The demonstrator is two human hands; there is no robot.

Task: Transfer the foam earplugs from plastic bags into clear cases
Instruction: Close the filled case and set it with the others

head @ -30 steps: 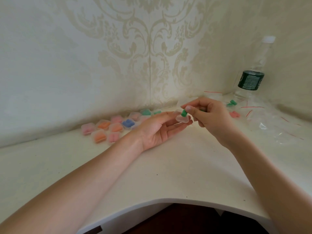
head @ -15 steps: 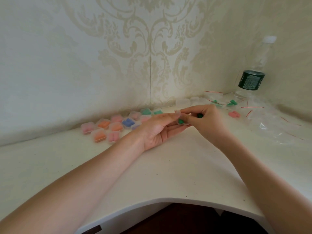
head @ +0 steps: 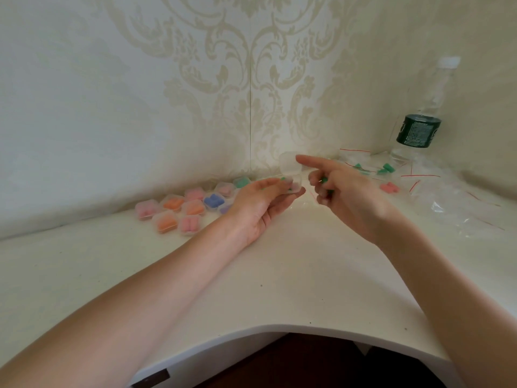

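A good number of filled cases (head: 179, 211) already sit in a cluster by the wall (pink, orange, blue, one green), so the job looks well underway. Several bags (head: 386, 170) with green and pink plugs lie unopened near the water bottle (head: 419, 130). The left hand (head: 260, 203) cradles an open clear case (head: 292, 184) on its fingertips, a green plug seemingly inside. The right hand (head: 344, 191), just beside it, points its forefinger at the raised lid while the curled fingers keep a green earplug (head: 324, 180)
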